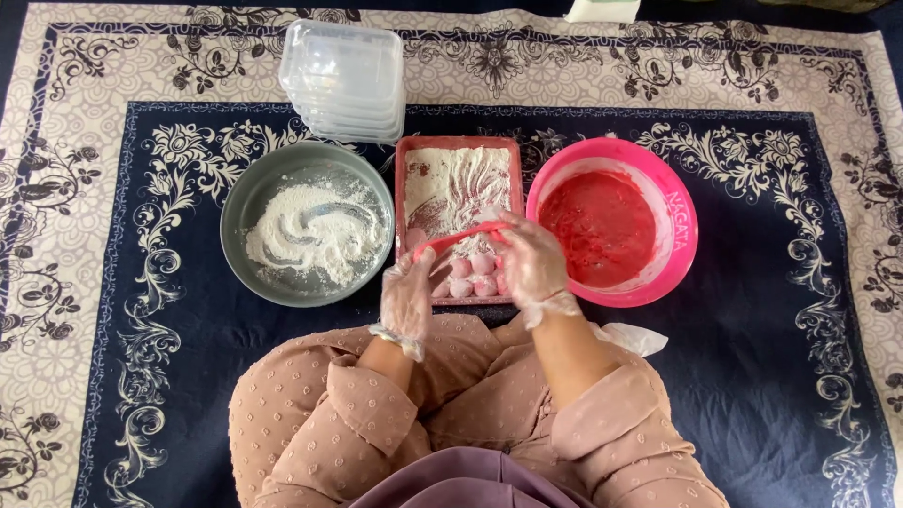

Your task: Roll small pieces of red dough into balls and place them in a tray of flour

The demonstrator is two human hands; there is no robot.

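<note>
My left hand (408, 296) and my right hand (531, 263) wear thin clear gloves. Between them they stretch a long red strip of dough (458, 235) over the near end of a reddish rectangular tray (399, 188) dusted with white flour. Each hand pinches one end of the strip. Several small pink floured dough balls (470, 277) lie in the tray just below the strip, between my hands.
A grey round pan of white flour (240, 202) sits left of the tray. A pink bowl of red batter (677, 235) stands on the right. A stack of clear plastic containers (344, 80) lies behind. A crumpled plastic piece (628, 337) rests by my right arm. All sit on a patterned navy and cream rug.
</note>
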